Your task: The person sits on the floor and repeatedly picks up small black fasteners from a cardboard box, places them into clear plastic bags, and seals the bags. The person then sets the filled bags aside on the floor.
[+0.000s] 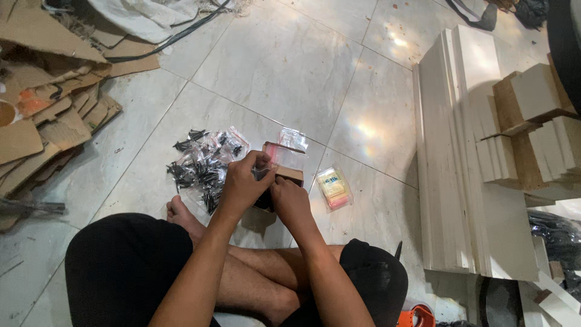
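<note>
**Small bag in both hands, black screws already out on the floor**

At the far left, torn cardboard scraps lie heaped on the tiled floor. Nearer the person, a pile of black screws is spread over clear plastic bags, just left of the hands; judged from how it lies, that part of the hardware is already out and loose.

The left hand and the right hand meet over a small brown box between the crossed legs and the screws. Both grips are pinched together on a small clear plastic bag held just above the box. Whether the bag is torn open yet cannot be told; it looks to be the piece in hand.

Right of the hands, a flat packet with yellow and pink contents lies on the floor, apparently sealed and untouched. Another clear bag lies behind the box. Farther right, white boards lie stacked flat, none joined.
</note>
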